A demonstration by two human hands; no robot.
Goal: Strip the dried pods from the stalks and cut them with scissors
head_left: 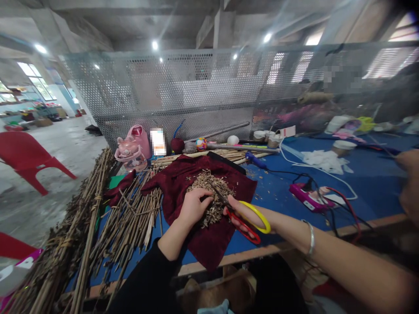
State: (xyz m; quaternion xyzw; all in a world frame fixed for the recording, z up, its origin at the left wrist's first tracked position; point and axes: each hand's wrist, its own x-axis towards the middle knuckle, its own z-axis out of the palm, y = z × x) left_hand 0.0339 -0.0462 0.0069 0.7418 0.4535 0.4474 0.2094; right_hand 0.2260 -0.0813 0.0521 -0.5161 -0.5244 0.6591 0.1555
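Observation:
My right hand grips a pair of scissors with one yellow and one red handle loop. The dark blades point up and left over a pile of short chopped dry stems. At the pile's left side, my left hand is closed, thumb and fingers drawn together near the blade tips. Whatever those fingers hold is too small or hidden to name. Beneath the pile spreads a dark red cloth, overhanging the front table edge. Cut lengths of dry stalks lie left of the cloth.
Long bundled stalks line the table's left side. Pink containers, balls of yarn and rods stand along the perforated metal screen. On the right are a blue glue gun, cables and a purple power strip. Another person's hand shows far right.

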